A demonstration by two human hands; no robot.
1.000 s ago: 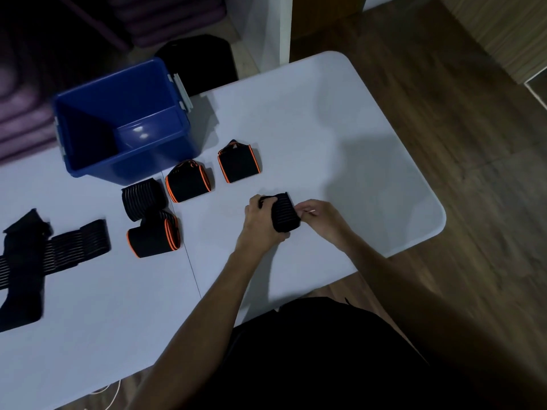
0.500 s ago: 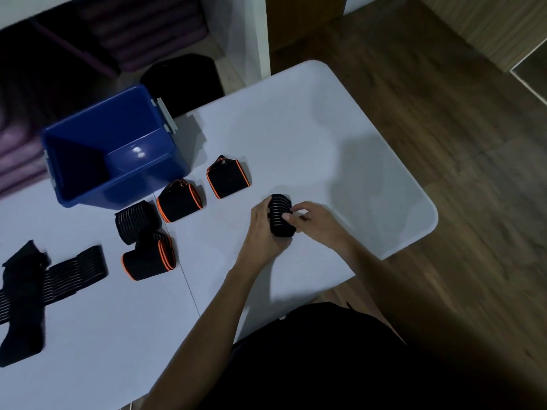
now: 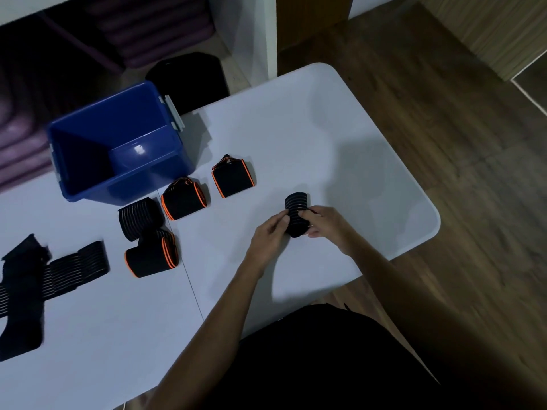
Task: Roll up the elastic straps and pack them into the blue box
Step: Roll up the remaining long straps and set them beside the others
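Seated at a white bench (image 3: 296,128), a person grips a rolled strap (image 3: 297,216), black with pale ribbing, between both hands just above the bench top near its right end. Left hand (image 3: 270,229) curls round the roll's left side, thumb on its front; right hand (image 3: 324,221) pinches the right side with fingertips (image 3: 302,213) pressed into the ribbing. The roll stands roughly upright, its upper end clear of the fingers.

Farther left, four finished rolls lie on the bench. An orange-edged roll (image 3: 233,179) sits nearest the hands, a second orange-edged roll (image 3: 184,198) just to its left, both close to the front of the blue box (image 3: 97,189). A ribbed roll (image 3: 139,217) lies beside the second, touching a third orange-edged roll (image 3: 152,257) that lies nearer the person. At the bench's left edge, unrolled straps (image 3: 44,276) lie flat and overlapping, well apart from the hands.

The box stands open at the bench's far left side, with a grey latch (image 3: 173,112) on its right rim; no strap is visible in the part of its interior that shows. Beyond the bench, a black seat (image 3: 189,75) stands on the wood floor (image 3: 444,99), and purple mats (image 3: 154,28) are stacked in the dark background.
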